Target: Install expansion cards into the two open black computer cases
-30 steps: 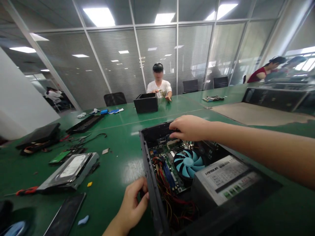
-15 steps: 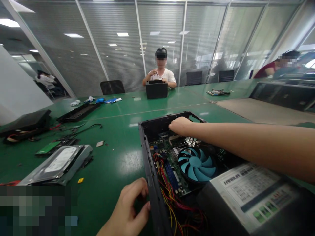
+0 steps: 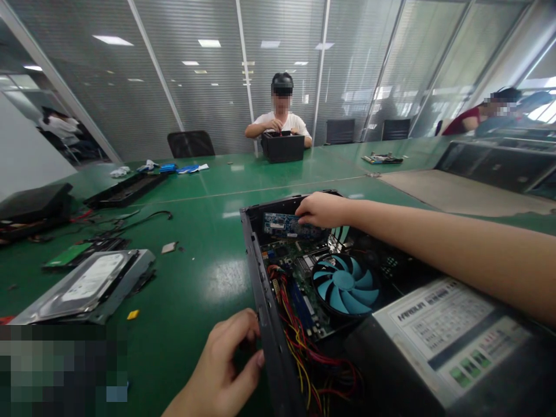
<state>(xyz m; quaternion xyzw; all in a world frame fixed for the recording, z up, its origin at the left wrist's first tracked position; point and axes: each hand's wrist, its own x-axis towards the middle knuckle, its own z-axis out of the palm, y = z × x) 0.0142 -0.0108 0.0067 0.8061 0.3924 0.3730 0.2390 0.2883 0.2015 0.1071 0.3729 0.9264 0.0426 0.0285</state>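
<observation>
In my right hand (image 3: pixel 319 209) is a blue expansion card (image 3: pixel 282 225), pinched by its upper edge. The card stands on its long edge above the motherboard (image 3: pixel 290 260), near the far wall of an open computer case (image 3: pixel 266 315). My left hand (image 3: pixel 228 359) is curled against the case's left rim, its fingertips partly hidden there. A cooler fan (image 3: pixel 346 282) with turquoise blades sits on the board. Red, yellow and black cables (image 3: pixel 299 347) run along the left inside. The silver power supply (image 3: pixel 460 341) lies under my right forearm.
Left on the green table (image 3: pixel 208 249) are a hard drive (image 3: pixel 93 281) in a metal bracket, a green circuit board (image 3: pixel 72 252), a yellow piece (image 3: pixel 133 314) and a black tray (image 3: pixel 125 190). Across sits a person (image 3: pixel 281 119) with a dark box (image 3: pixel 284 148). Cardboard (image 3: pixel 460 191) lies at right.
The blue card has come up into view in my right hand, which has risen slightly. My left hand stays at the case rim. The person opposite has lowered a hand to the box.
</observation>
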